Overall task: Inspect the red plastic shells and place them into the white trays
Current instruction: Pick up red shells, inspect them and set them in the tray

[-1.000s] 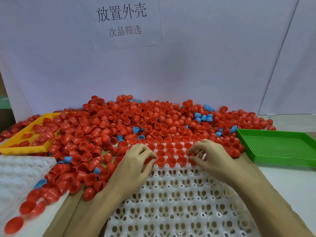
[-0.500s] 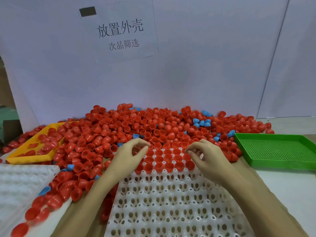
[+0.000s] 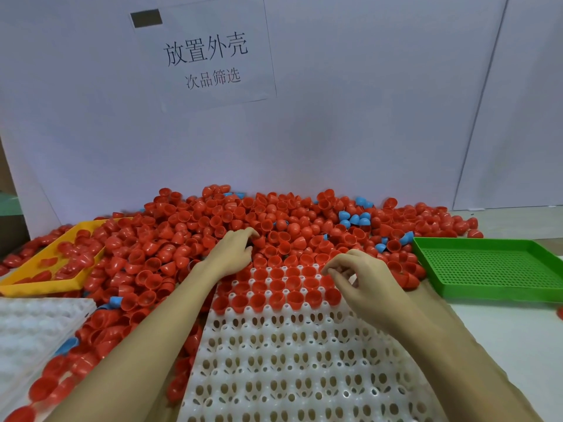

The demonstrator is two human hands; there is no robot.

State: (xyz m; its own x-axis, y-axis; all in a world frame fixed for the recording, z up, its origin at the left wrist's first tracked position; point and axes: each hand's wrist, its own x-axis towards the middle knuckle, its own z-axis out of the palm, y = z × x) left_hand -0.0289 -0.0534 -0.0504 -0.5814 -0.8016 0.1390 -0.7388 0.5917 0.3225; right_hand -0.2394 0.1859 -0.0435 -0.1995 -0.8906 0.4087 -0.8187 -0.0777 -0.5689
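Observation:
A big pile of red shells [image 3: 274, 220] covers the back of the table. The white tray [image 3: 289, 360] lies in front of me, its far rows filled with red shells [image 3: 283, 287] sitting mouth up. My left hand [image 3: 231, 251] reaches past the tray's far left corner into the pile, fingers stretched, tips touching loose shells. My right hand [image 3: 356, 278] hovers over the tray's far right end with its fingers bent down beside the placed shells. The underside of that hand is hidden, so I cannot see whether it holds a shell.
A yellow tray [image 3: 39, 286] with some red shells sits at the left, a green perforated tray [image 3: 487, 269] at the right. A second white tray [image 3: 30, 330] lies at the near left. Several blue shells [image 3: 353, 219] are mixed in the pile. A paper sign [image 3: 210, 56] hangs on the back wall.
My left hand has moved off the tray's edge and forward into the pile. My right hand has stayed at the tray's far right. More filled rows of the tray show.

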